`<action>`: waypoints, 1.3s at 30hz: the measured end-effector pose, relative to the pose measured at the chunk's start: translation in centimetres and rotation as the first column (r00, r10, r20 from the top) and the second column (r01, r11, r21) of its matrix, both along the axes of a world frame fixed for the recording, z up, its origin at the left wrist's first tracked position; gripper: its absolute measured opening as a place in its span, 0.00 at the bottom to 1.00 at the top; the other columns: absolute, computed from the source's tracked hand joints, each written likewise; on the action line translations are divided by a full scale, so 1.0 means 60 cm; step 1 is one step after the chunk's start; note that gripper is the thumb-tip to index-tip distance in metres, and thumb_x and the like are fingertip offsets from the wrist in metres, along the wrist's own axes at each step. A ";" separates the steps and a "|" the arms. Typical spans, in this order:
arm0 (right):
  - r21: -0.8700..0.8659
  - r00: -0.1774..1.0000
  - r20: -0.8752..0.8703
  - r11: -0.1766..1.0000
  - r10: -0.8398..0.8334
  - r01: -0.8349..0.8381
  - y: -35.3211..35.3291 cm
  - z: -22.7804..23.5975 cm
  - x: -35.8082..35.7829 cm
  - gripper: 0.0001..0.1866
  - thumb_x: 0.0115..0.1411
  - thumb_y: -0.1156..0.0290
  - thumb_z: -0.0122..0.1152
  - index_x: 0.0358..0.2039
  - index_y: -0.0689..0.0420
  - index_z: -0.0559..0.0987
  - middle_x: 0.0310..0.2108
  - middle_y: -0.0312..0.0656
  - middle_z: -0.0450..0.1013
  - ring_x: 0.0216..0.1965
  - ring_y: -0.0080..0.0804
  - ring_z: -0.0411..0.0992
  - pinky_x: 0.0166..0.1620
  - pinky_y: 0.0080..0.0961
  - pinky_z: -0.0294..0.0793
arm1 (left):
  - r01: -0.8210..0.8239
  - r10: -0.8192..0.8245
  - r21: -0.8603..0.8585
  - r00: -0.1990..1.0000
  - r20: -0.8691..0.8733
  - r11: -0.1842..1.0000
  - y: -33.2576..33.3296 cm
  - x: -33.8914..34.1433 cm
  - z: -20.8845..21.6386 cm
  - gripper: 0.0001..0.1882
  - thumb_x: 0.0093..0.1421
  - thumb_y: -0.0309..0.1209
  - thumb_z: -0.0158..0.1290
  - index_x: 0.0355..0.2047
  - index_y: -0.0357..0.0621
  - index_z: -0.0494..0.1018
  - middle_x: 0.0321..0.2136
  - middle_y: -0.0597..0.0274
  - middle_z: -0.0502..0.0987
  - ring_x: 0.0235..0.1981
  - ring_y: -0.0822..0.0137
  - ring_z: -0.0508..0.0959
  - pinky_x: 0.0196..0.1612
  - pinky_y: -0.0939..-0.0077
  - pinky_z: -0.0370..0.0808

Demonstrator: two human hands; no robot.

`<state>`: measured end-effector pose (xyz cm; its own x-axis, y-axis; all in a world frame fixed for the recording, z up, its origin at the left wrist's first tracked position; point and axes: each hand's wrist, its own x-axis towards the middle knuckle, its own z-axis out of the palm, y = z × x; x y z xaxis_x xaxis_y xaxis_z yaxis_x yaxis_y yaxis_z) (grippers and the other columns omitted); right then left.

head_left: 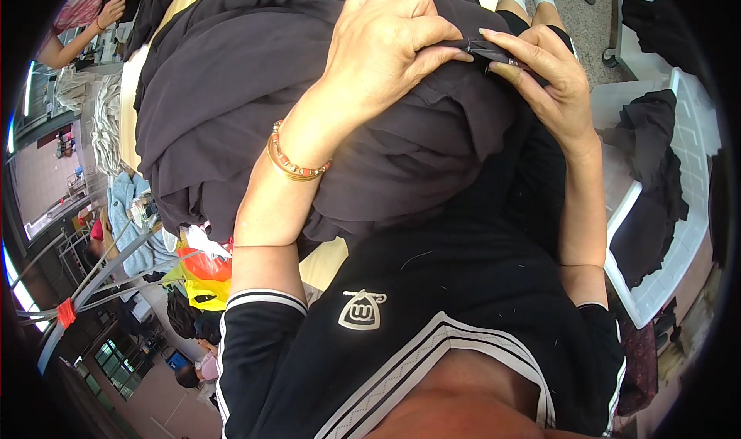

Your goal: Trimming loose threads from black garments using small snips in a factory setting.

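A large heap of black fabric (231,123) is bunched over the pale table and my lap. My left hand (386,42) is closed, its thumb and forefinger pinching a narrow folded edge of this cloth. Close to those fingertips, my right hand (552,76) is closed around a small dark pointed tool with a metallic glint, which looks like thread snips (494,52). The tip meets the pinched edge. Fingers hide most of the tool, and I cannot make out whether a thread lies between its blades.
A white plastic crate (670,242) with black cloth stands at my right. The pale table edge (316,265) shows beneath the heap. To the left are red and yellow bags (207,277), blue cloth (127,215), and a frame pole tied with red (68,312). Another person's hand (110,13) is at upper left.
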<state>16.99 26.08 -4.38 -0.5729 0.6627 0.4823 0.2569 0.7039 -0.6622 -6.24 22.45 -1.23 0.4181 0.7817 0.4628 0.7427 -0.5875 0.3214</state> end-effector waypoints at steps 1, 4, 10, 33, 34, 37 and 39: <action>-0.001 1.000 0.000 1.000 0.001 -0.001 0.000 0.000 0.000 0.21 0.50 0.76 0.68 0.47 0.52 0.81 0.24 0.32 0.63 0.24 0.20 0.60 0.27 0.19 0.61 | -0.001 0.001 -0.006 1.000 -0.027 1.000 -0.001 0.002 0.004 0.08 0.50 0.36 0.63 0.30 0.52 0.81 0.22 0.72 0.69 0.26 0.70 0.68 0.32 0.74 0.59; 0.018 1.000 0.002 1.000 0.002 -0.002 0.000 -0.001 0.000 0.21 0.50 0.76 0.69 0.47 0.51 0.82 0.24 0.32 0.63 0.24 0.20 0.60 0.27 0.19 0.61 | 0.014 -0.014 0.003 0.999 -0.032 1.000 -0.001 0.000 0.004 0.08 0.49 0.36 0.63 0.30 0.52 0.80 0.22 0.72 0.68 0.26 0.70 0.67 0.33 0.74 0.59; 0.038 1.000 0.001 0.999 0.020 -0.020 0.002 -0.002 0.000 0.22 0.50 0.77 0.68 0.47 0.51 0.81 0.24 0.32 0.63 0.24 0.20 0.60 0.27 0.20 0.61 | 0.016 -0.013 0.044 0.998 -0.064 0.999 -0.002 0.002 0.004 0.08 0.49 0.36 0.64 0.30 0.52 0.80 0.21 0.73 0.67 0.26 0.69 0.67 0.33 0.73 0.60; -0.036 0.999 0.008 0.999 0.037 -0.036 -0.008 -0.008 0.002 0.22 0.50 0.77 0.68 0.48 0.51 0.81 0.23 0.33 0.62 0.24 0.22 0.61 0.27 0.21 0.62 | 0.083 -0.084 -0.022 0.996 -0.017 0.996 -0.006 0.000 0.033 0.07 0.48 0.30 0.62 0.29 0.46 0.77 0.24 0.66 0.69 0.29 0.63 0.68 0.35 0.70 0.61; -0.036 0.999 0.009 0.999 0.037 -0.037 -0.008 -0.009 0.003 0.22 0.50 0.77 0.68 0.48 0.51 0.81 0.23 0.33 0.62 0.24 0.22 0.61 0.27 0.21 0.62 | 0.086 -0.086 -0.029 0.996 -0.007 0.996 -0.005 0.000 0.032 0.07 0.49 0.31 0.62 0.29 0.46 0.77 0.24 0.66 0.69 0.29 0.63 0.68 0.35 0.70 0.61; 0.092 1.000 0.027 0.996 -0.015 0.013 -0.008 -0.009 0.004 0.23 0.49 0.77 0.68 0.47 0.50 0.81 0.23 0.33 0.62 0.24 0.22 0.62 0.27 0.21 0.62 | 0.086 -0.085 -0.066 0.996 0.011 0.994 -0.003 -0.001 0.030 0.08 0.49 0.31 0.62 0.29 0.45 0.77 0.24 0.66 0.69 0.29 0.63 0.68 0.35 0.70 0.61; 0.204 0.998 0.051 0.979 -0.039 0.028 -0.006 -0.008 0.004 0.23 0.48 0.77 0.69 0.47 0.49 0.81 0.24 0.33 0.63 0.24 0.23 0.62 0.27 0.21 0.63 | 0.087 -0.086 -0.079 0.996 0.026 0.993 -0.003 -0.001 0.029 0.08 0.49 0.31 0.62 0.29 0.45 0.77 0.24 0.65 0.69 0.29 0.63 0.68 0.35 0.70 0.61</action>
